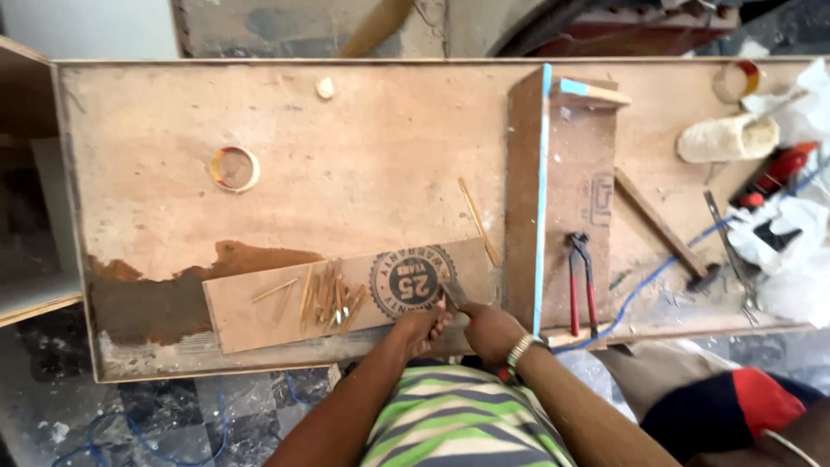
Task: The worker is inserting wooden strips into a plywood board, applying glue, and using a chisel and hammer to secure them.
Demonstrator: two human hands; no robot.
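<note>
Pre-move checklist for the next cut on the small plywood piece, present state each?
1. Blade in the right hand: ok.
2. Left hand beside the blade, fingers close to it: not ok.
3. Small plywood piece flat on the workbench: ok.
4. Thin wooden sticks piled on the piece, apart from the blade: ok.
5. Red-handled pincers off to the right, out of the way: ok.
6. Blade edge contact with the piece: cannot tell.

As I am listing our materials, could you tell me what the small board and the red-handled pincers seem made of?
Small board: apparently plywood, with a pale unfinished face and a round dark stamp. Pincers: dark metal jaws, and handles coated red, probably with plastic or paint.
</note>
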